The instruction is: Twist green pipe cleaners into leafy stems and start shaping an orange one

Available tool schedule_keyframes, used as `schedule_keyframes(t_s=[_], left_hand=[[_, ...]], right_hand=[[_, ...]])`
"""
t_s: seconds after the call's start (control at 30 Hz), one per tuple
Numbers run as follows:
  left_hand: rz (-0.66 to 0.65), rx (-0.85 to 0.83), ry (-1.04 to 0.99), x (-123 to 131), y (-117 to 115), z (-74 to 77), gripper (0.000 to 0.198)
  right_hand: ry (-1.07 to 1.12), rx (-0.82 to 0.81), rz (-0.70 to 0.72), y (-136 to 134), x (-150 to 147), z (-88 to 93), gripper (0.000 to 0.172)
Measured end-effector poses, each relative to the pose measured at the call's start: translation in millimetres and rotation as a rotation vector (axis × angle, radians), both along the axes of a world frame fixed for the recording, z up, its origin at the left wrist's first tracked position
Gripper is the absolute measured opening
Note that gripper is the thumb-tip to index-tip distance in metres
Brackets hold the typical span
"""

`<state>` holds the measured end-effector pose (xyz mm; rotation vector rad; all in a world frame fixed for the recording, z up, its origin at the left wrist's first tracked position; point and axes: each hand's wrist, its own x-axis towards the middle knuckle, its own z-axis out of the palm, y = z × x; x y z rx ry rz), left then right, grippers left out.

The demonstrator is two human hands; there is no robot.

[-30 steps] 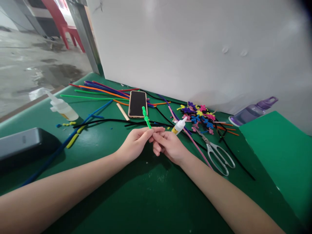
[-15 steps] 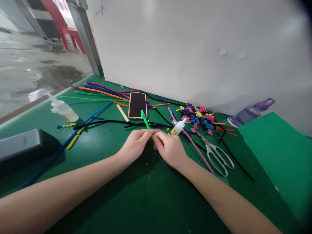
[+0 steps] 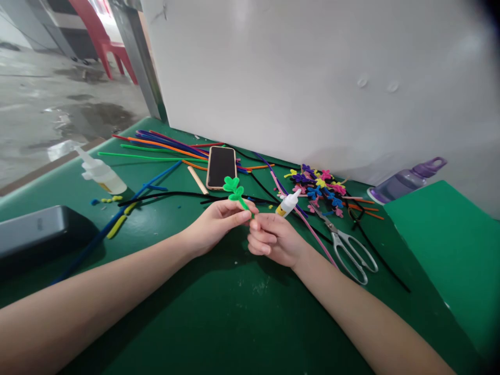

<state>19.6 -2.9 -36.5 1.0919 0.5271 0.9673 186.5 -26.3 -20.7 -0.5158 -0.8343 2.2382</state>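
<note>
A green pipe cleaner (image 3: pixel 235 188), bent into leaf-like loops at its upper end, stands tilted between my hands over the table. My left hand (image 3: pixel 221 224) is closed, its thumb and fingers around the stem below the loops. With thumb and fingertips my right hand (image 3: pixel 273 237) pinches the stem's lower end, its other fingers curled. Just past the right hand is a small glue bottle (image 3: pixel 288 203) with a white tip. Behind the green loops lies a phone (image 3: pixel 221 167) with a dark screen.
Scissors (image 3: pixel 346 245) lie right of my hands, near a pile of colourful pipe-cleaner flowers (image 3: pixel 318 186). Farther right are a purple bottle (image 3: pixel 404 182) and a green sheet (image 3: pixel 449 250). At left stand a larger glue bottle (image 3: pixel 103 176) and a dark box (image 3: pixel 47 234). Loose pipe cleaners (image 3: pixel 164 146) lie behind.
The green loops have turned to face me and now show spread out, where they looked narrow before. My right hand has rolled so its curled fingers show.
</note>
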Motion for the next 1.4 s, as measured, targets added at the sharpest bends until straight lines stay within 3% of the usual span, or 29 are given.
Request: schedule_keyframes(t_s=[0.17,0.3,0.43,0.57,0.77,0.83,0.9,1.0,1.07,1.2,1.3,1.4], left_hand=[[-0.039,-0.010,-0.051,-0.4,2.1,-2.8,0.010],[0.045,-0.012,-0.005,1.1,1.7,-2.7,0.012],[0.111,-0.036,0.050,3.8,0.1,-1.8,0.015],[0.133,-0.013,0.063,6.0,-2.3,-0.3,0.014],[0.173,0.023,0.110,7.9,-5.5,1.2,0.017],[0.178,0.022,0.127,8.6,-6.6,2.0,0.019],[0.184,0.023,0.139,9.5,-7.8,3.0,0.021],[0.204,0.041,0.155,10.0,-9.2,4.8,0.021],[0.193,0.043,0.151,9.2,-9.2,5.7,0.020],[0.074,-0.013,0.098,5.1,-6.3,6.7,0.019],[0.017,-0.017,0.109,1.5,-3.5,6.7,0.031],[-0.039,0.038,0.143,-0.6,-2.5,6.3,0.036]], right_hand=[[-0.045,0.004,0.016,-2.1,-2.4,-0.5,0.019],[-0.157,0.057,-0.098,0.0,-5.1,-3.5,0.022],[-0.431,0.257,-0.258,0.4,-7.9,-2.9,0.024],[-0.907,0.731,-0.410,-4.4,-8.4,0.3,0.025],[-1.553,1.748,-0.653,-10.9,-5.1,-1.4,0.032],[-1.650,1.937,-0.696,-11.6,-5.0,-2.2,0.031],[-1.690,1.998,-0.700,-12.2,-5.3,-2.5,0.029],[-1.629,1.822,-0.659,-12.3,-5.3,-1.8,0.029],[-1.467,1.512,-0.580,-11.3,-4.9,-0.4,0.030],[-0.916,0.780,-0.375,-5.8,-5.4,0.8,0.026],[-0.550,0.413,-0.262,-1.5,-6.4,-1.2,0.026],[-0.295,0.158,-0.139,-0.4,-6.4,-1.7,0.027]])
